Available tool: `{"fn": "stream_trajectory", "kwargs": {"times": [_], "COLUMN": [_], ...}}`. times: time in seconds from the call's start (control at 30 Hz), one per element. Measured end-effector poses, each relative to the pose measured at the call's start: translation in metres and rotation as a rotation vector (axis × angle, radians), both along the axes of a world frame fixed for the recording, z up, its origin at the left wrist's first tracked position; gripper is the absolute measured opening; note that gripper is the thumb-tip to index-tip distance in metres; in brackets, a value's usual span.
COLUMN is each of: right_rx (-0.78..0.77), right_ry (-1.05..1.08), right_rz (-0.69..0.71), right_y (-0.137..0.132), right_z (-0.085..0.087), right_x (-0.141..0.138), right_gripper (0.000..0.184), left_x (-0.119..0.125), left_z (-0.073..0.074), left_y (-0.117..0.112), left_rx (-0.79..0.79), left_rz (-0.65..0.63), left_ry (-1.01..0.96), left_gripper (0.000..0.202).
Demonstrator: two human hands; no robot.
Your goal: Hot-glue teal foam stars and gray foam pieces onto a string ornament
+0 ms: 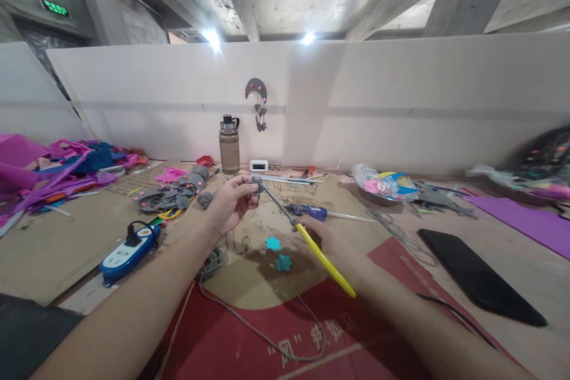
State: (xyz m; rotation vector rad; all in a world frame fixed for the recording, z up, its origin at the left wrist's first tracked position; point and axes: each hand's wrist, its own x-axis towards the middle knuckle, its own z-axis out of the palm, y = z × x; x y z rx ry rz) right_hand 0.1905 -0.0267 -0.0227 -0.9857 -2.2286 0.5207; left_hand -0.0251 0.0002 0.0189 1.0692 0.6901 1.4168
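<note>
My left hand (231, 202) pinches a small grey felt piece (255, 185) held up over the table. My right hand (327, 237) is closed round yellow-handled pliers (327, 261), whose thin grey jaws (276, 202) reach up to the grey piece. Two teal felt flowers (273, 243) (283, 262) lie on the cardboard just below the hands. A grey cord (249, 320) trails from a coil (214, 261) under my left wrist across the red printed cardboard (276, 338).
A blue glue gun (307, 211) lies behind the pliers. A power strip (129, 252) sits at left, a bottle (229, 145) and small clock (259, 165) by the white wall. Felt scraps (66, 172) pile at left; a metal bowl (378, 193) and black pad (481, 276) are at right.
</note>
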Motion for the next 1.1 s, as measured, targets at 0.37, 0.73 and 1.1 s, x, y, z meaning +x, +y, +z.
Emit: {"fn": "stream_trajectory", "kwargs": {"times": [0.37, 0.73, 1.1], "right_rx": [0.02, 0.072, -0.011], "right_ry": [-0.042, -0.088, -0.031], "right_rz": [-0.007, -0.054, 0.021], "right_y": [-0.001, -0.0007, -0.0003], "right_z": [0.0062, 0.0036, 0.0012], "right_x": [0.0021, 0.0019, 0.0], "right_gripper": [0.015, 0.013, 0.025], "left_x": [-0.0025, -0.0029, -0.0062], "left_z": [-0.0012, 0.0004, -0.0012], "left_y": [0.001, -0.0003, -0.0001], "left_rx": [0.016, -0.002, -0.024], "left_rz": [-0.013, -0.063, -0.154], "left_ry": [0.022, -0.025, -0.089], "left_gripper": [0.019, 0.017, 0.018]}}
